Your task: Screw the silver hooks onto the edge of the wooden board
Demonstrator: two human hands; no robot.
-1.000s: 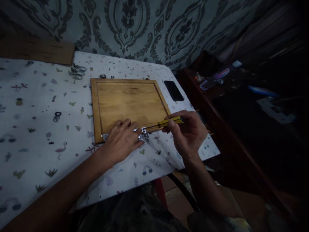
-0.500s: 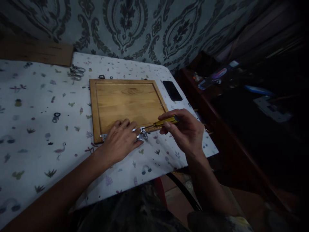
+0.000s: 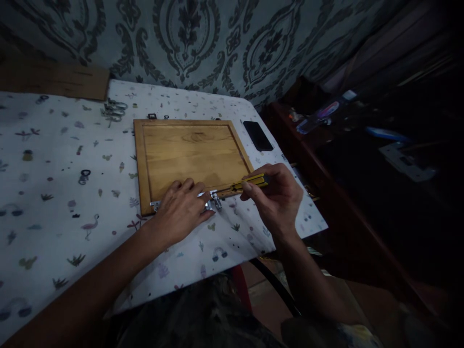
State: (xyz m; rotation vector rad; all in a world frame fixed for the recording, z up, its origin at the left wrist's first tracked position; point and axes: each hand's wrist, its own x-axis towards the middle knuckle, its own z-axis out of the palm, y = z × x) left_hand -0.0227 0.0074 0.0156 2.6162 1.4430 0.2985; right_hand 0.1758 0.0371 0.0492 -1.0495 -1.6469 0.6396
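Note:
A framed wooden panel lies flat on the table, with a shiny metal fitting along its near edge. My left hand rests over that edge, its index finger and thumb closed about the fitting; the palm hides much of the metal. In my right hand, a screwdriver with a yellow and black handle is pinched between thumb and fingers. Its shaft points left to the fitting, and the tip is too small to tell whether it sits in a screw.
A black phone lies right of the panel. Several metal pieces sit at the back left near a cardboard sheet. The patterned tablecloth ends at a front edge by my body. A bottle lies on the dark furniture at right.
My right hand has turned and shifted slightly left at the wrist, still holding the screwdriver. My left hand stays in place on the fitting.

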